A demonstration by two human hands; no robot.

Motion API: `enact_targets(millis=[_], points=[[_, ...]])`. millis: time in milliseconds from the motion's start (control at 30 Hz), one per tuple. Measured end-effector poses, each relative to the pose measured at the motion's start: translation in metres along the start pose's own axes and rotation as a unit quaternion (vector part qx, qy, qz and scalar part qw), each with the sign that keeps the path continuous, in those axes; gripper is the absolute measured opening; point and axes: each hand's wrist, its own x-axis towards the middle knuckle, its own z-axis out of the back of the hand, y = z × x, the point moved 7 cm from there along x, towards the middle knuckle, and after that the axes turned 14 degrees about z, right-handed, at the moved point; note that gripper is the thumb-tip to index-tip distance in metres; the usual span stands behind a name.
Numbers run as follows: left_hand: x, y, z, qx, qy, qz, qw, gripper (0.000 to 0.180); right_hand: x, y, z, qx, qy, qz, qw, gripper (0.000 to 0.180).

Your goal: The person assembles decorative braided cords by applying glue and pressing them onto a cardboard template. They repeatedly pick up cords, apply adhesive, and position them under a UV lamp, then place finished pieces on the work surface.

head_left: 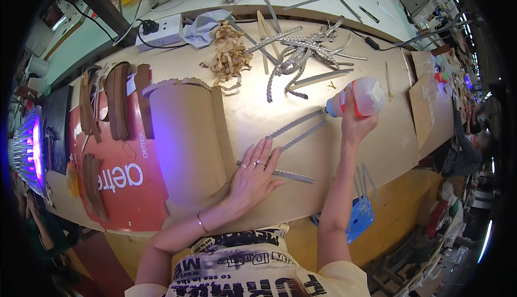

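Observation:
My left hand lies flat on the table with its fingers stretched out, pressing on narrow grey strips with scalloped edges. Two of these strips run from under the fingers toward the upper right. Another short grey strip sticks out beside the fingers. In my right hand is a translucent squeeze bottle with a red-and-white label and a blue cap, wrapped by the fingers. The bottle is tipped over, its nozzle pointing left at the far end of the upper strip; whether they touch I cannot tell.
Braided grey cords and crumpled tan strips lie at the back. To the left are a curved cardboard piece, a red board with brown strips, and a glowing lamp. A blue bag hangs at the near edge.

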Motion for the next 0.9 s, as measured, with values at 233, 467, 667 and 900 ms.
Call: enact_targets(millis=[233, 467, 667, 900], points=[[0.006, 0.003, 0.0, 0.007, -0.016, -0.001, 1.0, 0.078, -0.013, 0.032, -0.016, 0.051, 0.043, 0.046, 0.997, 0.04], [0.006, 0.003, 0.0, -0.004, -0.023, 0.003, 1.0, 0.076, -0.032, 0.052, -0.028, 0.098, 0.075, 0.052, 0.991, 0.037], [0.002, 0.004, 0.003, -0.008, -0.042, 0.007, 0.999, 0.076, -0.045, 0.066, -0.034, 0.136, 0.08, 0.049, 0.986, 0.036], [-0.003, 0.009, 0.003, 0.013, -0.043, 0.022, 0.999, 0.078, -0.057, 0.092, -0.041, 0.165, 0.132, 0.086, 0.974, 0.032]])
